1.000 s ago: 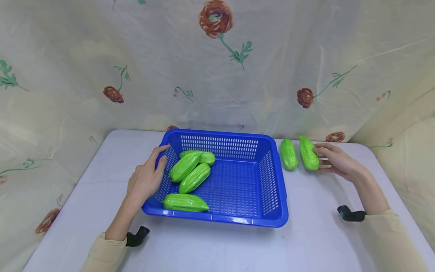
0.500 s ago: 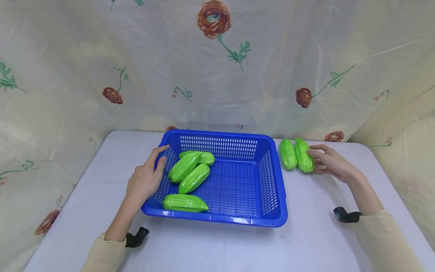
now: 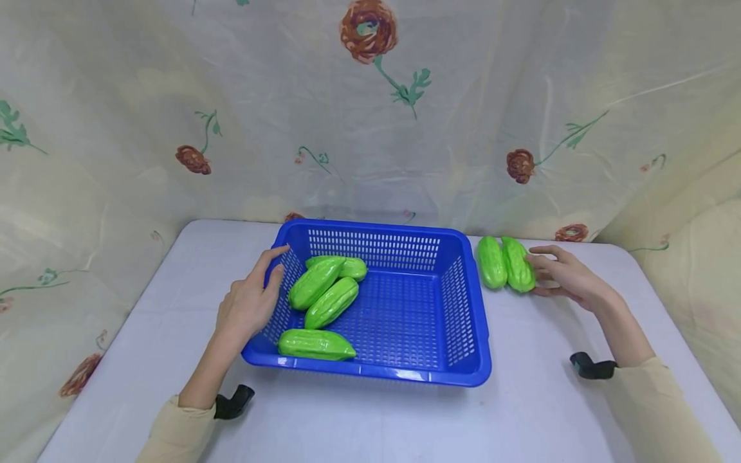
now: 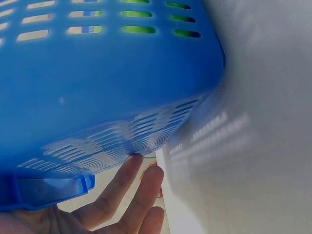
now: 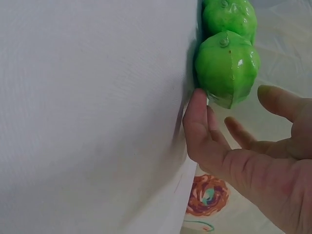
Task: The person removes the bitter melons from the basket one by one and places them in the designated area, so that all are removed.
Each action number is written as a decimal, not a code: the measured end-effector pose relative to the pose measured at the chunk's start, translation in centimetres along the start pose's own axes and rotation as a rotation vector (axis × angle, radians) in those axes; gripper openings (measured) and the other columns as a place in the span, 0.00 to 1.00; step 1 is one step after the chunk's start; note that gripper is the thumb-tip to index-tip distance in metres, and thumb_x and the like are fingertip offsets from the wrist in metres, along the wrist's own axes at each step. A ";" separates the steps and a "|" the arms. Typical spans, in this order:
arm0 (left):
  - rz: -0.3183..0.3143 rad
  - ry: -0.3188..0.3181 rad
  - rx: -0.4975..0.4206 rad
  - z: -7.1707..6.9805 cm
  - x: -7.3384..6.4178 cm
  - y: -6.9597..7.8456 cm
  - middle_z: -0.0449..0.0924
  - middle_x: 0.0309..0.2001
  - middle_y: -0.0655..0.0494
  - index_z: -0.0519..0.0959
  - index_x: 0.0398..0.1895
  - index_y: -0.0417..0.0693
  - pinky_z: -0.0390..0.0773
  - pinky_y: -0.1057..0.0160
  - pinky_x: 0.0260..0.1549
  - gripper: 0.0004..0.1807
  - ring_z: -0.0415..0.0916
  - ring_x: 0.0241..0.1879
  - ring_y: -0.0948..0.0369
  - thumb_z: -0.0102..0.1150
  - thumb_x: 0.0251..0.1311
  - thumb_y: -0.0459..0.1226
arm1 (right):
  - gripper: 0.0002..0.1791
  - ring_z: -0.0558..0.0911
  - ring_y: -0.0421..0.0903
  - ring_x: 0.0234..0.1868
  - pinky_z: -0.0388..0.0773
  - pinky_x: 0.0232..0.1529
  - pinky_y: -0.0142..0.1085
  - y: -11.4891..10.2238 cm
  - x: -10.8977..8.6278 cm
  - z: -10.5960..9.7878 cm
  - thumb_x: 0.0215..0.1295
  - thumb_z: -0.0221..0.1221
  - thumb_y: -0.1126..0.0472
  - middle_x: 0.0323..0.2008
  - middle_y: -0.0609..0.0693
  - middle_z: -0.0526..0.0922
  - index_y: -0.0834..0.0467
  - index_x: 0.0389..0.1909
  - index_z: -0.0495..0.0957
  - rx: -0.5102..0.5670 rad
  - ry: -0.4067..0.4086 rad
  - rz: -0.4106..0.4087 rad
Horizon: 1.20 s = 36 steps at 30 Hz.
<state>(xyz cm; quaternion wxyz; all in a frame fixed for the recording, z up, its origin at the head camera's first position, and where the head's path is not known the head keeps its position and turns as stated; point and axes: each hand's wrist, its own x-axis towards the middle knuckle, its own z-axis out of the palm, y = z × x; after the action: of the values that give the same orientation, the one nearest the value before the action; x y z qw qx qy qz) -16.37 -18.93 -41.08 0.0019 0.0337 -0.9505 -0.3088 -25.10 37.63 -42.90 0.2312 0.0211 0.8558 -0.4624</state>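
Note:
My left hand (image 3: 249,299) holds the left rim of a blue plastic basket (image 3: 399,376), its thumb at the rim; in the left wrist view several fingers (image 4: 146,187) stretch along the outside below the rim. Inside the basket lie several glossy green ridged gourds (image 3: 331,303), gathered toward the left. Beyond the right side, two more stand side by side on the table, the left gourd (image 3: 492,262) and the right gourd (image 3: 519,265). My right hand (image 3: 564,276) is at the right one. In the right wrist view its thumb is apart from the gourd (image 5: 228,70), and one fingertip is at its lower edge.
A white cloth covers the table (image 3: 382,424). Behind and at both sides hangs a pale floral curtain (image 3: 266,116), close to the table's back edge. Black wrist mounts (image 3: 234,403) sit on both forearms.
My right hand has brought the right gourd leftward against its neighbour, then loosened around it. The left hand and basket have stayed in place.

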 end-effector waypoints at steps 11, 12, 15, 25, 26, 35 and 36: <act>-0.005 -0.010 0.000 0.0 0.1 0.1 0.62 0.19 0.55 0.60 0.84 0.74 0.61 0.63 0.13 0.27 0.59 0.15 0.60 0.35 0.87 0.54 | 0.45 0.75 0.70 0.73 0.83 0.51 0.32 -0.8 -0.5 -1.0 0.87 0.41 0.40 0.80 0.79 0.55 0.72 0.84 0.44 -0.095 0.150 -0.004; -0.005 -0.010 -0.001 0.0 0.1 0.1 0.62 0.19 0.55 0.60 0.84 0.74 0.60 0.63 0.13 0.27 0.59 0.15 0.60 0.35 0.87 0.54 | 0.45 0.67 0.75 0.77 0.83 0.53 0.34 -1.1 -0.6 -1.1 0.87 0.41 0.41 0.80 0.79 0.54 0.72 0.84 0.45 -0.105 0.161 -0.007; -0.006 -0.011 -0.002 0.0 0.1 0.2 0.62 0.19 0.55 0.60 0.84 0.74 0.60 0.63 0.14 0.27 0.58 0.15 0.60 0.35 0.87 0.54 | 0.44 0.64 0.77 0.78 0.83 0.52 0.34 -2.1 -0.9 -1.4 0.87 0.39 0.41 0.79 0.79 0.55 0.73 0.84 0.45 -0.137 0.184 -0.030; -0.013 -0.012 -0.005 -0.1 -0.1 0.1 0.62 0.19 0.55 0.60 0.84 0.74 0.60 0.63 0.13 0.27 0.59 0.15 0.60 0.35 0.87 0.54 | 0.41 0.69 0.73 0.75 0.77 0.44 0.20 -6.7 -2.7 0.9 0.87 0.44 0.43 0.77 0.77 0.64 0.67 0.85 0.50 -0.142 0.196 -0.159; -0.013 -0.013 -0.006 -0.1 -0.1 0.1 0.62 0.19 0.55 0.60 0.84 0.74 0.60 0.63 0.13 0.27 0.59 0.15 0.60 0.35 0.87 0.54 | 0.40 0.70 0.72 0.74 0.81 0.47 0.25 -7.2 -2.8 1.4 0.87 0.45 0.42 0.77 0.75 0.65 0.65 0.85 0.51 -0.147 0.187 -0.169; -0.011 -0.010 -0.007 -0.2 -0.1 0.1 0.62 0.20 0.55 0.60 0.84 0.74 0.61 0.62 0.14 0.27 0.60 0.15 0.59 0.35 0.86 0.54 | 0.35 0.75 0.67 0.73 0.82 0.63 0.57 -11.4 -4.4 5.2 0.86 0.49 0.45 0.78 0.68 0.69 0.59 0.83 0.58 -0.164 0.109 -0.276; -0.011 -0.010 -0.006 -0.2 -0.1 0.1 0.62 0.20 0.55 0.60 0.84 0.74 0.61 0.62 0.14 0.27 0.60 0.16 0.59 0.35 0.86 0.54 | 0.35 0.75 0.67 0.73 0.82 0.62 0.55 -11.8 -4.5 5.6 0.86 0.50 0.45 0.77 0.67 0.69 0.58 0.83 0.59 -0.165 0.102 -0.285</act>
<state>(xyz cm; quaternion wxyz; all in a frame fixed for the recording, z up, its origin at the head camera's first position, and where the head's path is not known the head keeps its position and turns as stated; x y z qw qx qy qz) -16.29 -18.95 -40.86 -0.0045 0.0375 -0.9493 -0.3120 -21.91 27.19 -34.48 0.1205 -0.0962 0.8957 -0.4170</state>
